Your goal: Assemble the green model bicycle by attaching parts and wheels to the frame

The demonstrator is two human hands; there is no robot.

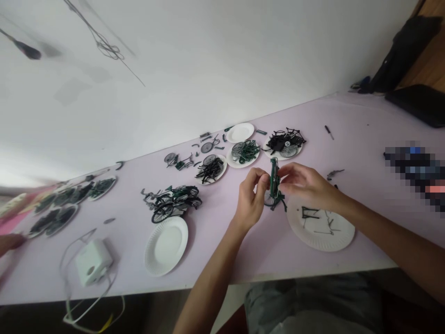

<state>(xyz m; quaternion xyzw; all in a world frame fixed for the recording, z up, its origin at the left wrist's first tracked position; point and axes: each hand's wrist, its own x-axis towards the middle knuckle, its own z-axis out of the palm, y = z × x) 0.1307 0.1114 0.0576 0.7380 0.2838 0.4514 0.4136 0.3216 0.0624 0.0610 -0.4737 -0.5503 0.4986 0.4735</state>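
Observation:
Over the table, between my two hands, is a partly assembled green model bicycle [274, 176], held upright with a spoked wheel low on its left side. My left hand [252, 194] pinches it from the left, thumb and fingers pressed together. From the right, my right hand [308, 184] has its thumb and fingers closed at the frame; the exact grip is partly hidden. Just below my right hand lies a white paper plate [325, 241] carrying thin black wire-like parts.
Assembled model bicycles [172, 200] stand left of my hands, behind a bare paper plate [166, 246]. Farther back are plates of black parts [210, 170], green parts [247, 152] and black frames [285, 140]. A screwdriver [329, 132] lies right. A white power adapter [93, 262] trails cables; another person's hand [12, 243] shows left.

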